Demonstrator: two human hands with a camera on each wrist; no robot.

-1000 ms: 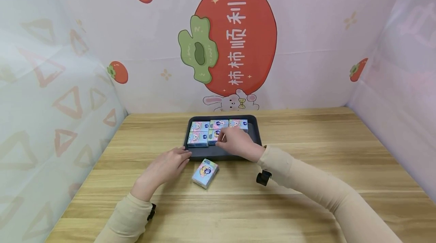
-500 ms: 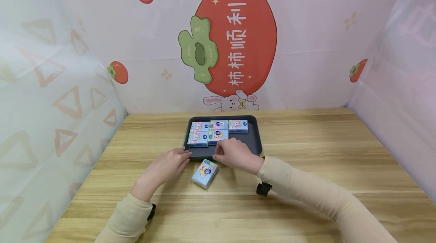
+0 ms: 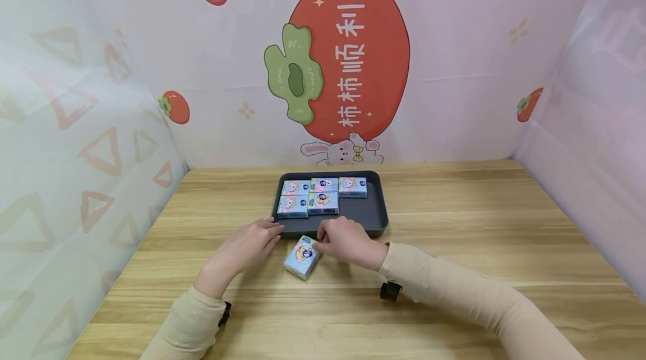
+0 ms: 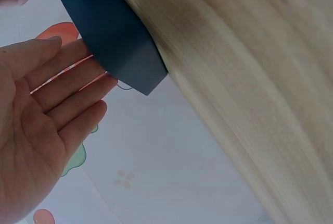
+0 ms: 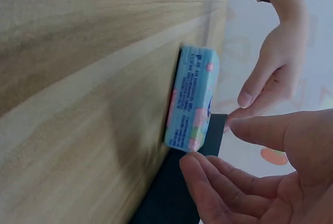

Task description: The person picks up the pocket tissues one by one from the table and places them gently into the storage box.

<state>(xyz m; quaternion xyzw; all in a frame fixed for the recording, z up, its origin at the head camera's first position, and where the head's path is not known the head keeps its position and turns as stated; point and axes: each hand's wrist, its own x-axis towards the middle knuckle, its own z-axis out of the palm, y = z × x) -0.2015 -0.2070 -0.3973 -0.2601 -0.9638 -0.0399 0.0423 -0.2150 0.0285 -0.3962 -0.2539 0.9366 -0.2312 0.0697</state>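
A loose pocket tissue pack [image 3: 303, 257], pale blue with a yellow cartoon print, lies at a slant on the table before a dark grey tray [image 3: 348, 225]. Beside its upper right corner is my right hand [image 3: 348, 242]. In the right wrist view, thumb and fingers stand apart, with a fingertip at or very near the end of the pack [image 5: 192, 99]. My left hand [image 3: 249, 243] rests its fingertips on the tray's front left corner. Its fingers [image 4: 73, 83] are straight against the tray wall [image 4: 119, 41] in the left wrist view.
Several similar tissue packs [image 3: 323, 202] sit in two rows in the tray, toward its left and back. The wooden table [image 3: 454, 225] meets a printed cloth backdrop [image 3: 227, 124] behind, with cloth sides left and right.
My right hand has drawn back from the packs in the tray, toward me, to the loose tissue pack. My left hand has stayed at the tray corner.
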